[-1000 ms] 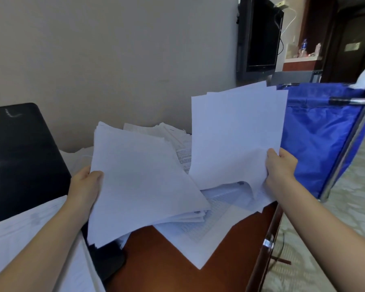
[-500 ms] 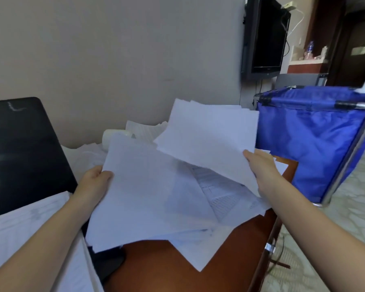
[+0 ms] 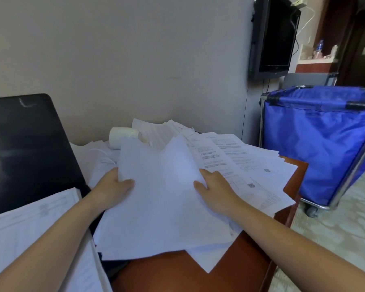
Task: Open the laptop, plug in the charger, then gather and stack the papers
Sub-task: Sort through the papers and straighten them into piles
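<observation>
A bundle of blank white papers lies slanted over the table's middle. My left hand grips its left edge, thumb on top. My right hand holds its right edge, thumb on top and fingers tucked under a curled sheet. More printed papers fan out to the right beneath the bundle. The open laptop stands at left with a dark screen; sheets cover its keyboard. A white charger brick with its cable lies behind the papers by the wall.
The brown wooden table ends close on the right. A blue fabric cart on a metal frame stands just beyond that edge. A wall-mounted TV hangs above it. The wall runs right behind the table.
My right hand has swung its raised sheets down and to the left onto the bundle in my left hand. Both hands now hold one pile, lower over the table.
</observation>
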`<state>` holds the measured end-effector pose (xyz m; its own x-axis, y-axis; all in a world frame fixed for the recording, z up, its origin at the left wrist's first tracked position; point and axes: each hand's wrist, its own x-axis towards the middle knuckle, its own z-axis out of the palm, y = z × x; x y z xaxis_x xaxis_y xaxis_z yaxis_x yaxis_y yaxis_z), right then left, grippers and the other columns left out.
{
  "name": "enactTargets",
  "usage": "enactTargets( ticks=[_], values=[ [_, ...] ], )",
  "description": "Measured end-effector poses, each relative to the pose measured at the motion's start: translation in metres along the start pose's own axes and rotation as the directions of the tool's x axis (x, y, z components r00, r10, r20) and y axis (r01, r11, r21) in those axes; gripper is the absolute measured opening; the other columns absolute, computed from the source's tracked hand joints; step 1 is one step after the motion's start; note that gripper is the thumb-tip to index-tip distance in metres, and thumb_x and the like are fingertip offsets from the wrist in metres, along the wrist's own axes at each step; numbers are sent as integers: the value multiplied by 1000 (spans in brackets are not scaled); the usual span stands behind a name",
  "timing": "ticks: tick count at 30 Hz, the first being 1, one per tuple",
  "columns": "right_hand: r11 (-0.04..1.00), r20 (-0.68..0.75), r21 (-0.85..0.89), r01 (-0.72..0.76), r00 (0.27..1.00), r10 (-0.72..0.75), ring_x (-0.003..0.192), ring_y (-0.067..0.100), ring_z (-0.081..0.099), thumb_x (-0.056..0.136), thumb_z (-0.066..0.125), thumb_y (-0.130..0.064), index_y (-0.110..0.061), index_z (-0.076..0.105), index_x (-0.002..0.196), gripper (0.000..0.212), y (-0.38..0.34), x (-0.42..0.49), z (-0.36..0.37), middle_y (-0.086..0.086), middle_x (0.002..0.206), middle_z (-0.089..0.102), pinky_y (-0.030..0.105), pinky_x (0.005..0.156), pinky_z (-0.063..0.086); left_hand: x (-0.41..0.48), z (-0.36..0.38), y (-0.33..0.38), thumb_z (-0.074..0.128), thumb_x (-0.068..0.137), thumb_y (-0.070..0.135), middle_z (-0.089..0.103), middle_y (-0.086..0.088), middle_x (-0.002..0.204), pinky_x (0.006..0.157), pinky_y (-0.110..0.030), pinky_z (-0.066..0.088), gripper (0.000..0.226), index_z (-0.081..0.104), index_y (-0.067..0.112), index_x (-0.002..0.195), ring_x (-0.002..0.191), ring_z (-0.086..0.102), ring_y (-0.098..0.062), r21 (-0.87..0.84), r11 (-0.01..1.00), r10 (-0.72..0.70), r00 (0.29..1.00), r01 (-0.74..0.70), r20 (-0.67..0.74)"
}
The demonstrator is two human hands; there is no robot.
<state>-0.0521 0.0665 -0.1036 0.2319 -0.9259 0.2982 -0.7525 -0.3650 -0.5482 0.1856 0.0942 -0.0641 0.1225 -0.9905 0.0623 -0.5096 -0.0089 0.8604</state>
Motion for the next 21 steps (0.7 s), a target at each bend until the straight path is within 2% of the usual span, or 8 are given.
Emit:
enactTargets(
  ticks=[3,6,8,11,14,16,18,21],
  values=[
    [966,17,-257,-21,1000,26,114,28,41,97,40,-36,-14,52,117,32,7,8,-3,6,119,51,35,92,34,2,0,-2,50,94,5,59,-3,108,85,-28,41,27,53,7,121,95,55,-21,63,996,63,994,-57,-94],
    [940,-63,-249,-235,972,226,115,31,44,89,48,-41,-16,51,104,30,21,24,-20,7,121,49,36,88,35,5,-3,-4,54,92,8,58,-3,110,86,-30,41,28,54,9,120,98,55,-23,66,995,86,979,-74,-187],
    [888,-65,-263,-377,925,374,117,32,43,86,53,-42,-14,49,109,36,35,35,-35,9,123,48,36,87,35,7,-4,-6,55,91,9,59,-3,108,85,-32,43,21,54,14,112,99,57,-26,57,994,102,964,-90,-245],
    [868,-29,10,-496,868,496,115,29,46,84,61,-33,-13,47,112,37,43,48,-50,8,122,51,33,84,41,7,-5,-6,55,91,8,60,-3,105,80,-30,42,22,56,11,113,93,57,-24,33,994,111,936,-106,-333],
    [808,22,335,-485,861,508,96,24,54,84,65,-22,-9,51,103,27,40,53,-52,4,104,55,28,70,42,7,-7,-6,54,92,8,58,0,105,77,-28,40,29,55,9,121,91,54,-19,9,994,100,912,-105,-398],
    [838,-33,343,-423,887,461,84,23,58,83,65,-19,-8,62,93,15,43,54,-42,4,90,62,27,66,40,8,-10,-6,54,92,8,57,0,104,77,-29,41,31,54,8,122,91,54,-19,-16,995,81,899,-97,-430],
    [890,-119,242,-386,899,422,70,19,55,87,59,-20,-10,64,82,12,44,49,-34,2,78,61,28,60,36,10,-12,-8,54,91,9,59,-3,106,80,-31,42,33,54,8,124,92,54,-21,-36,996,57,892,-82,-448],
    [895,-202,289,-339,893,403,76,29,60,92,53,-17,1,66,85,24,50,46,-32,13,82,66,27,61,35,10,-14,-10,54,92,9,60,-6,113,81,-31,42,33,54,7,125,93,54,-21,-69,995,36,889,-75,-456]
  ],
)
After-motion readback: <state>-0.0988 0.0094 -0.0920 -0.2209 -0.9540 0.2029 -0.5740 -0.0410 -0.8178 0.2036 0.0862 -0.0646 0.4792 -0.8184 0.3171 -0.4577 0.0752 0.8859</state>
